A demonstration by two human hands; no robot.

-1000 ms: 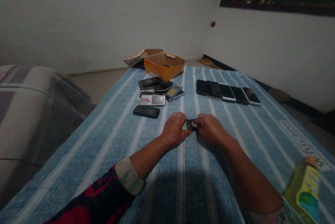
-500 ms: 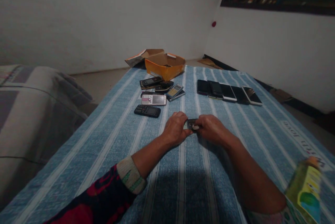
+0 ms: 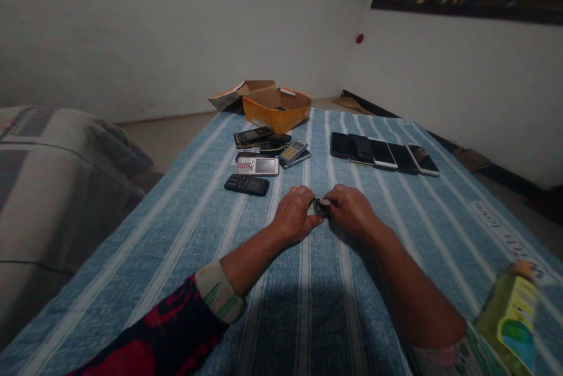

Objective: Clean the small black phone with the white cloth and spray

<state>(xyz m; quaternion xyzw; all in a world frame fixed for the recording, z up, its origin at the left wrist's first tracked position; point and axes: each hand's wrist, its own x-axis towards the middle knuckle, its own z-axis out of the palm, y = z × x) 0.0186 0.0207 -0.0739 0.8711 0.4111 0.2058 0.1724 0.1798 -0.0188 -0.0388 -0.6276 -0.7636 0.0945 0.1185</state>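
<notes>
A small dark mobile phone (image 3: 317, 208) with a pale greenish screen part lies at the middle of the striped cloth. My left hand (image 3: 295, 212) is closed on its left end, thumb along the near edge. At its other end, my right hand (image 3: 352, 209) pinches a small pale, rounded piece (image 3: 324, 203) against the phone's face; its kind is too small to tell. Most of the phone is hidden under my fingers. Nearest beyond my left hand are a black keypad phone (image 3: 247, 184) and a silver-pink keypad phone (image 3: 258, 166).
More keypad phones (image 3: 254, 135) lie piled before an open orange cardboard box (image 3: 275, 117). Several dark and white smartphones (image 3: 385, 153) form a row at the right. A bottle of yellow-green liquid (image 3: 505, 317) is by my right forearm. A cloth-covered shape (image 3: 57, 200) stands left of the table.
My right hand has shifted slightly left and up over the phone, carrying the pale piece toward its far edge. My left hand keeps its grip, almost still.
</notes>
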